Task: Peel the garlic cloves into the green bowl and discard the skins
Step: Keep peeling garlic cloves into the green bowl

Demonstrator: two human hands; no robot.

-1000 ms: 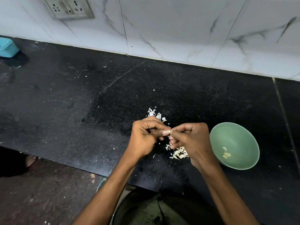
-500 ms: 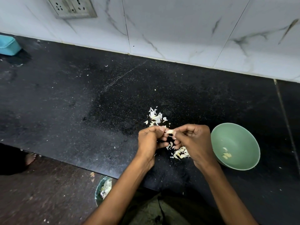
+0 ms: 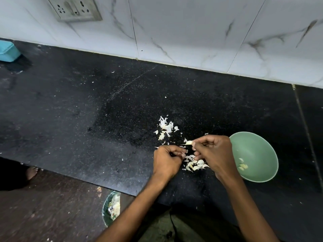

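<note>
My right hand [image 3: 214, 151] pinches a pale garlic clove [image 3: 189, 142] between thumb and forefinger, just above the black counter. My left hand [image 3: 167, 160] sits a little lower and to the left, its fingers curled, its fingertips pinching what looks like a small scrap of garlic skin [image 3: 185, 152]. The green bowl [image 3: 258, 149] stands right of my right hand with a few peeled cloves [image 3: 243, 166] in its bottom. A heap of cloves and skins [image 3: 194, 165] lies between my hands, and loose skins [image 3: 165, 127] lie behind them.
A green bin [image 3: 111, 206] holding skins stands on the floor below the counter edge. A blue box [image 3: 7, 51] sits at the far left by the tiled wall, under a socket plate [image 3: 75, 7]. A bare foot [image 3: 31, 172] shows at the left.
My hands have pulled apart: the right one now holds the clove alone, up and to the right, while the left has dropped slightly. The bin has come into view.
</note>
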